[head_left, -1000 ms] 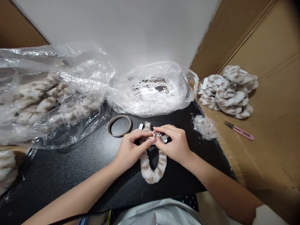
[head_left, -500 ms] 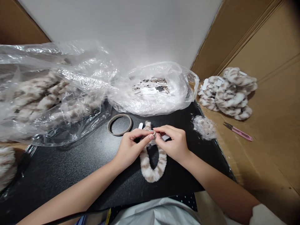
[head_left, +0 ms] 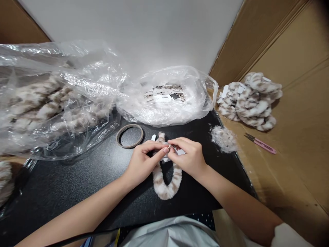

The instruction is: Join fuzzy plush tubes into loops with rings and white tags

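Observation:
A white-and-brown plush strap (head_left: 167,192) lies on the black table as a U-shaped loop, its curve toward me. Over its far end, my left hand (head_left: 146,159) and my right hand (head_left: 189,154) meet with fingertips almost touching. Both pinch a small metal clasp (head_left: 170,146); its exact shape is mostly hidden by the fingers. White tags (head_left: 153,137) stick out beside and under the hands. Beyond the fingers, a fluffy tip of the strap (head_left: 161,136) points away from me.
A roll of tape (head_left: 117,139) lies left of the hands. Behind stand a clear bag of metal clasps and white tags (head_left: 164,118) and a bag of plush straps (head_left: 38,99). On cardboard at right are finished-looking plush straps (head_left: 253,103), pink thread snips (head_left: 264,146) and a fluff clump (head_left: 223,139).
The right fingertips have shifted slightly, and more of the metal clasp shows between the hands. The plush strap lies as before; the whole view has moved a little.

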Demonstrator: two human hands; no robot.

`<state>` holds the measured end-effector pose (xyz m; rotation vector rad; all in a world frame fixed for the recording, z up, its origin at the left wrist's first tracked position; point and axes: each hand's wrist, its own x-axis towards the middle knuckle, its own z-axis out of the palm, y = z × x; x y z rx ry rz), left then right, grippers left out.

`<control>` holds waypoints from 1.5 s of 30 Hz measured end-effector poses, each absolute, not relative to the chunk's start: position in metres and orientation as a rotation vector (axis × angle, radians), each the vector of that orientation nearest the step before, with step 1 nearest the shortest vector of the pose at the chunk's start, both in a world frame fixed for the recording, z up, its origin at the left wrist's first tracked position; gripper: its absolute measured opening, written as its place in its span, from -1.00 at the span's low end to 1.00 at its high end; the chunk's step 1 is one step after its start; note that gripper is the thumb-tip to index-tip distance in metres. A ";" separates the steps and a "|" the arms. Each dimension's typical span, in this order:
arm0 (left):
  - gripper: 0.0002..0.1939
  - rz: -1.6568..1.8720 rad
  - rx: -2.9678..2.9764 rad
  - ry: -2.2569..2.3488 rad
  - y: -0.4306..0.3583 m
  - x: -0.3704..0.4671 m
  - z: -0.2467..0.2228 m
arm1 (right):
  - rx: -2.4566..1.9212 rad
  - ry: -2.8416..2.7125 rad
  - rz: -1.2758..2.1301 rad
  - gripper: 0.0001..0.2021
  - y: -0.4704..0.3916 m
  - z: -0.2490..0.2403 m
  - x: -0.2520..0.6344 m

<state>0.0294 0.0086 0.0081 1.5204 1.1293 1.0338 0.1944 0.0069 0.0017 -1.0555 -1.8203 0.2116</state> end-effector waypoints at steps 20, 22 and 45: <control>-0.72 1.012 1.472 1.230 0.012 0.024 0.006 | -1.152 -1.698 0.907 -0.65 0.006 0.009 0.199; -0.70 1.006 1.446 1.205 0.012 0.024 0.006 | -1.153 -1.757 0.812 -0.69 0.006 0.010 0.199; -0.73 1.006 1.405 1.049 0.012 0.025 0.011 | -1.152 -2.233 0.795 -0.81 0.011 0.011 0.205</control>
